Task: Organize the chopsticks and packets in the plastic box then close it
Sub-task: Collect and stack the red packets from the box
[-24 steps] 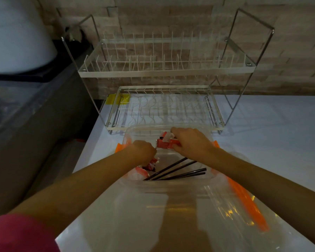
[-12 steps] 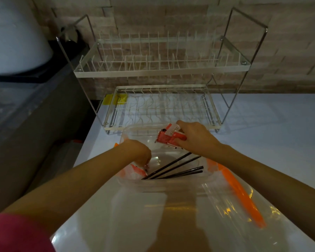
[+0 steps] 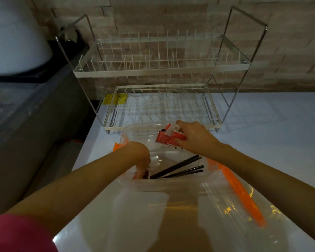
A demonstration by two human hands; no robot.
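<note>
A clear plastic box (image 3: pixel 133 129) stands open on the white counter in front of me. Several black chopsticks (image 3: pixel 178 169) lie slanted inside it. My right hand (image 3: pixel 195 138) holds a bunch of red and white packets (image 3: pixel 168 138) above the box's far right part. My left hand (image 3: pixel 140 160) reaches down into the near left corner, fingers closed on more red packets (image 3: pixel 137 174), mostly hidden by the hand. The clear lid (image 3: pixel 198 206) with an orange clip (image 3: pixel 244 195) lies flat toward me.
A two-tier white wire dish rack (image 3: pixel 162 70) stands just behind the box, against a brick wall. The counter's left edge (image 3: pixel 91 128) drops off to a dark gap. A large white rounded object (image 3: pixel 13 37) sits at the far left.
My right hand has lifted the packet bunch up from inside the box toward its far rim. My left hand has pushed lower into the near left corner.
</note>
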